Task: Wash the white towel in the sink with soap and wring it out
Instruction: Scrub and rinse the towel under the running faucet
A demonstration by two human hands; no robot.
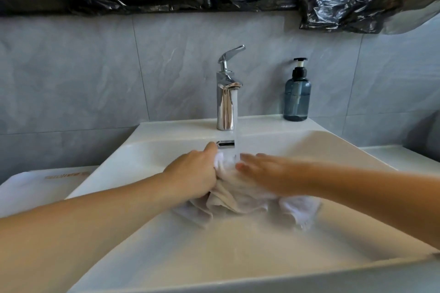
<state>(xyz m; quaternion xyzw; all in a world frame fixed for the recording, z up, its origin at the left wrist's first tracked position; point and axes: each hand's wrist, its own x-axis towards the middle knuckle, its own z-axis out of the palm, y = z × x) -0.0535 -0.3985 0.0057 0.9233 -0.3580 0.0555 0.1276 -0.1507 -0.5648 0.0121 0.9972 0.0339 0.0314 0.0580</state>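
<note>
Sink (pixel 333 150): left hand (pixel 195 173) grips towel (pixel 228 200), right hand (pixel 266 173) blurred, flat on it.

One towel (pixel 240 195), two hands, one bottle (pixel 297 97).

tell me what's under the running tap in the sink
The white towel lies bunched under the water stream. The left hand grips it; the right hand presses flat on top. The drain is hidden by the towel and hands.

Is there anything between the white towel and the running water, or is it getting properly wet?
Nothing visible blocks it. The crumpled white towel lies in the white ceramic sink under the chrome tap. The left hand grips it; the right hand rests flat on it.
</note>
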